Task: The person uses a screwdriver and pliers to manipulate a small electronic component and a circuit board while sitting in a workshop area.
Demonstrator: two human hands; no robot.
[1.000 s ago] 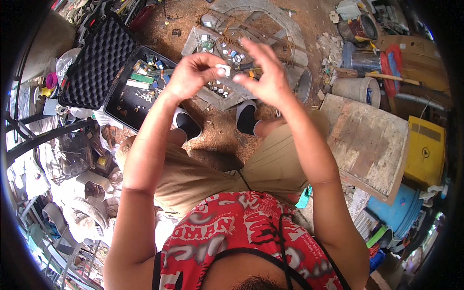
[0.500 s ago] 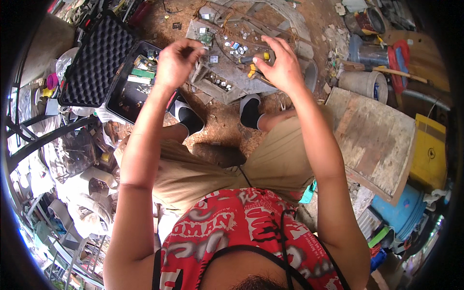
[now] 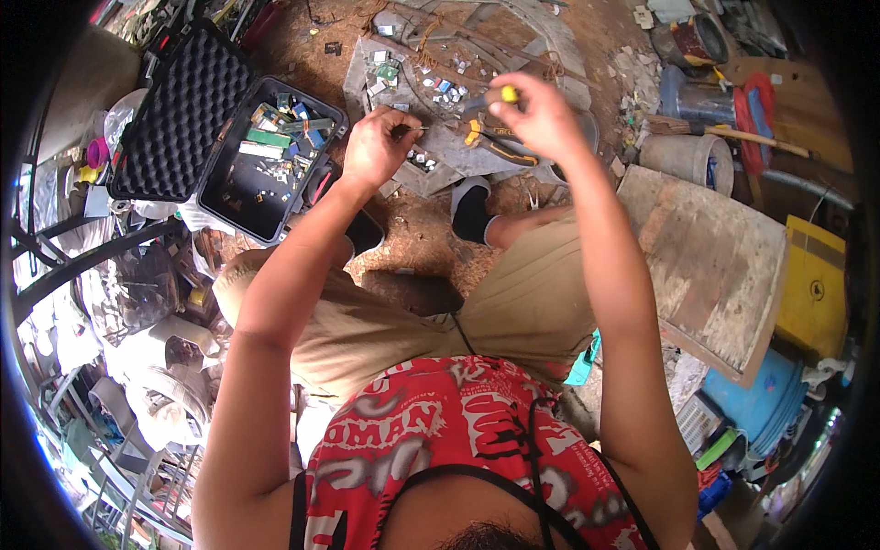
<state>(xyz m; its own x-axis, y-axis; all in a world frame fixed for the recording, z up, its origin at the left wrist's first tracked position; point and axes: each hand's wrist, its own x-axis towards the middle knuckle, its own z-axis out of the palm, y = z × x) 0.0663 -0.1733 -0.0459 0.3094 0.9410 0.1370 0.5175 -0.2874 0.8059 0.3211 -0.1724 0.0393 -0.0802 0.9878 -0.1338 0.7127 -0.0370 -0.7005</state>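
My left hand (image 3: 378, 147) is closed in a pinch above the near part of the grey slab (image 3: 472, 156); a small thin piece shows at its fingertips, too small to name. My right hand (image 3: 541, 119) grips a yellow-and-black handled tool (image 3: 508, 93), blurred and held just over the slab. Beneath that hand lie pliers (image 3: 500, 147) with yellow-and-black handles. Several small white and metallic pieces (image 3: 446, 89) and a green circuit board (image 3: 389, 70) lie on the slab. Small metal bits (image 3: 423, 161) sit in a recess beside my left hand.
An open black case (image 3: 213, 197) with circuit boards (image 3: 268, 137) in it stands at the left, its foam-lined lid (image 3: 179, 119) folded back. A wooden board (image 3: 701, 261) lies at the right, near a grey bucket (image 3: 687, 160) and a blue bucket (image 3: 761, 399). My feet flank the slab's near edge.
My left hand has moved right and nearer to me, over the recess. My right hand has closed on the yellow-and-black handled tool and lifted it off the slab.
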